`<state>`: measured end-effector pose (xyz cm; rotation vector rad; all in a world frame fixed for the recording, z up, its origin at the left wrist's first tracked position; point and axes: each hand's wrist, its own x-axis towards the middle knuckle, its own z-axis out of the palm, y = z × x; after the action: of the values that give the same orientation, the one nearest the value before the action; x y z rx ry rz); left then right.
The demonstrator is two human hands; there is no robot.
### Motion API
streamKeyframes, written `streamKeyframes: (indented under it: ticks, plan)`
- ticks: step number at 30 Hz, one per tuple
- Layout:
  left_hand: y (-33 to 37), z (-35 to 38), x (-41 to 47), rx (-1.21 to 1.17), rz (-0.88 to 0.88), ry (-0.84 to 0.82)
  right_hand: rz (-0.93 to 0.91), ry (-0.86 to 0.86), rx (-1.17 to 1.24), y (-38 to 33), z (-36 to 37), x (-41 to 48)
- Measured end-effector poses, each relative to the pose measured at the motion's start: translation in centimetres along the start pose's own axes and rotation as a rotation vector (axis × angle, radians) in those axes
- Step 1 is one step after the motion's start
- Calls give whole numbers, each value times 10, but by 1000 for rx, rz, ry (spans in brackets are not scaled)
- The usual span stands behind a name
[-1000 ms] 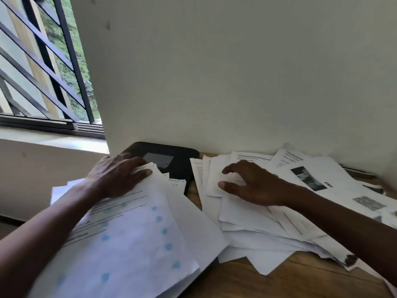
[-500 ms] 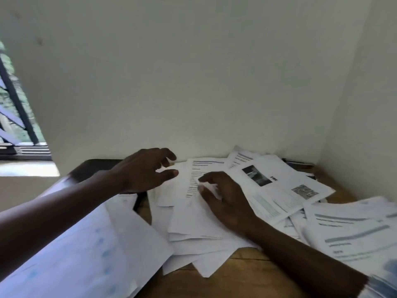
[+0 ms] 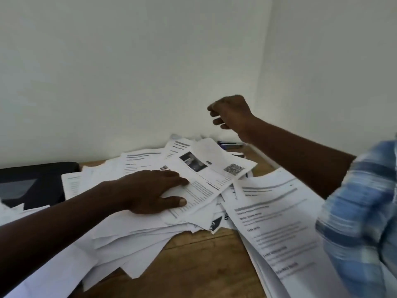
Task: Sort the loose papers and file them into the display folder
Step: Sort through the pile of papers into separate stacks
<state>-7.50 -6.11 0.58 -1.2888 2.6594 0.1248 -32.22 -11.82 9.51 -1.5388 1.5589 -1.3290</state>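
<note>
A messy heap of loose printed papers (image 3: 137, 231) covers the wooden table. My left hand (image 3: 154, 190) lies flat on top of the heap, fingers straight, pressing on a sheet with a photo and a QR code (image 3: 214, 175). My right hand (image 3: 231, 112) is raised in the air above the far corner, fingers curled, and nothing shows in it. The black display folder (image 3: 32, 183) lies at the far left, partly under papers. A second stack of printed pages (image 3: 279, 229) lies at the right.
White walls meet in a corner behind the table. A dark pen-like object (image 3: 229, 144) lies by the wall behind the heap. Bare wood of the table (image 3: 193, 265) shows in front of the heap. My blue checked sleeve (image 3: 365, 211) fills the right edge.
My right hand has lifted off the papers and risen toward the corner. My left hand has moved right and come down flat on the heap. The view has swung right, away from the window.
</note>
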Motion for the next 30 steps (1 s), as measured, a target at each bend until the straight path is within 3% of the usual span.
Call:
streamKeyframes:
  ticks: [6,9,15,19,24,30]
  plan:
    - [13,4,-14,46,-40,22,-190,-317,-572,-4,-34,-52]
    - [17,5,-22,10,-79,45,-131,-323,-738,21,-40,-74]
    - [24,-11,-23,210,-223,65,86,-63,-600,77,-42,-88]
    - [21,-18,-4,141,-307,190,108,36,-618,96,-37,-88]
    - [55,-19,42,43,-196,292,112,205,-459,128,-34,-85]
    - [73,-10,112,-41,-296,346,38,184,-372,148,-37,-73]
